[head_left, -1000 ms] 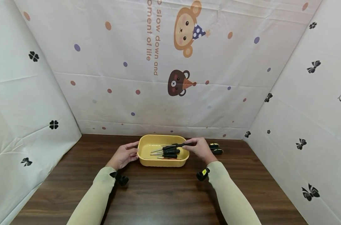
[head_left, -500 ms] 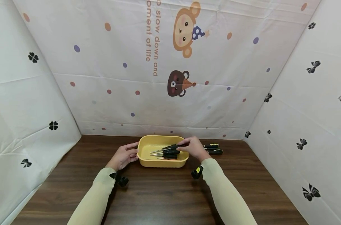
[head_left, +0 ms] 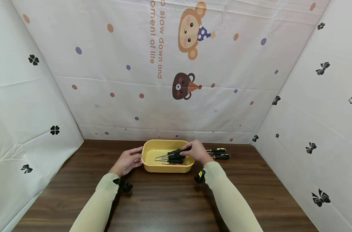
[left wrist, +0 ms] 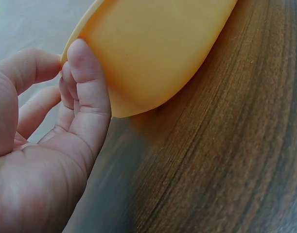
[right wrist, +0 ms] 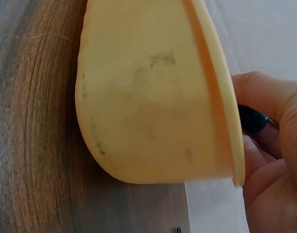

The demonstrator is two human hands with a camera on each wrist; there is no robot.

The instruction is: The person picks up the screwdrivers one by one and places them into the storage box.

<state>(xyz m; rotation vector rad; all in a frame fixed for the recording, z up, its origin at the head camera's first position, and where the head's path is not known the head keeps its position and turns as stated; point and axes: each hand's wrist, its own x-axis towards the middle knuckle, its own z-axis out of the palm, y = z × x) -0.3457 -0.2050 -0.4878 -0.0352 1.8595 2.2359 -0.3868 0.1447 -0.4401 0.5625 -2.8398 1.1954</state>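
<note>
A yellow plastic box (head_left: 152, 169) stands at the back of the table, with several black-handled screwdrivers (head_left: 176, 157) lying in its right half. At its left end my left hand (head_left: 128, 162) holds the rim; in the left wrist view the bent fingers (left wrist: 82, 63) press the outer wall. My right hand (head_left: 195, 152) reaches over the right rim and pinches a screwdriver by its black handle (right wrist: 253, 119), which shows between thumb and fingers in the right wrist view. The rest of that screwdriver is hard to tell from the others in the head view.
To the right of the box, behind my right wrist, screwdrivers with black and yellow handles (head_left: 221, 156) lie on the brown wooden table (head_left: 158, 199). Printed white cloth (head_left: 121, 106) closes off the back and both sides.
My right hand has moved left and over the box's right end, bringing the screwdriver down among the others. More of the screwdrivers on the table now shows. The left hand has stayed put.
</note>
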